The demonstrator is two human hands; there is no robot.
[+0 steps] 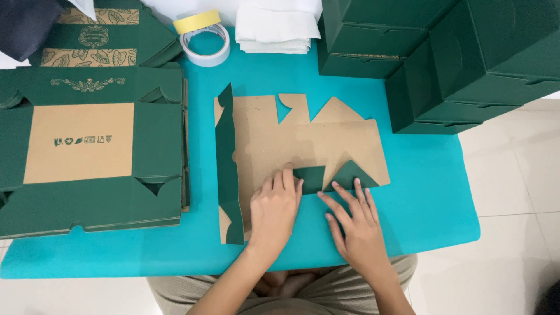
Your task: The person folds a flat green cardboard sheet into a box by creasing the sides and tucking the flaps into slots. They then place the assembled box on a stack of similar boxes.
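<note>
Two hands are pressing on a flat cardboard box blank [303, 146], kraft-brown inside, dark green outside, lying at the centre of the turquoise worktop [431, 198]. The left hand [273, 211] is lying flat and open on the panel; the right hand [356, 224] is spreading its fingers wide, holding down a folded green flap [332, 178]. That flap could spring back or crease crooked if pressure slips. At nine o'clock flat box blanks [87, 151] are stacking; at one o'clock, assembled green boxes [455, 58]; at twelve, tape rolls [204, 38].
</note>
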